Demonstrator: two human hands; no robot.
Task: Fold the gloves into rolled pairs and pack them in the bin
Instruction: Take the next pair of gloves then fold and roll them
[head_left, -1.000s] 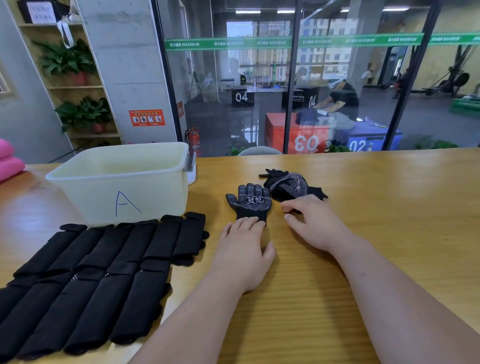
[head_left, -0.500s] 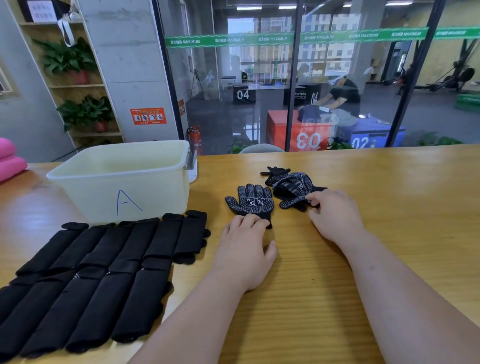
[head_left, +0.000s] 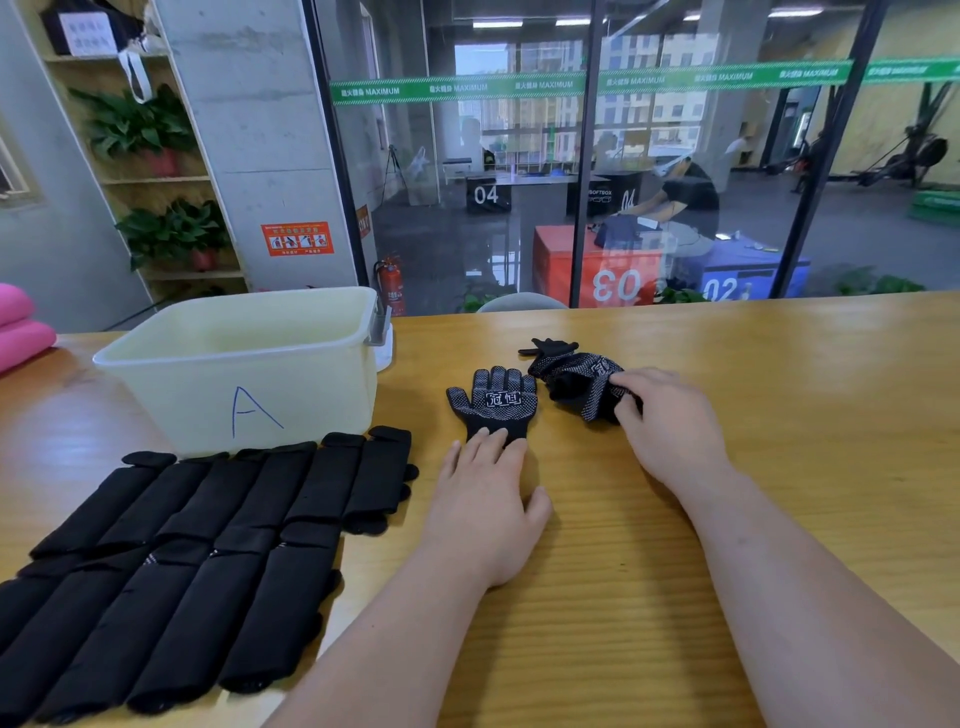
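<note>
My left hand (head_left: 483, 499) presses flat on the spread glove (head_left: 493, 402) at its cuff on the table (head_left: 805, 441) while my right hand (head_left: 670, 421) pinches the crumpled glove (head_left: 574, 382) beside it (light, floppy knit, so I'd grab cuffs).

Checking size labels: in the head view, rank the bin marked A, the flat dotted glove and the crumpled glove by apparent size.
1. bin marked A, clearly largest.
2. flat dotted glove and crumpled glove: roughly alike, both partly hidden, so unranked.
</note>
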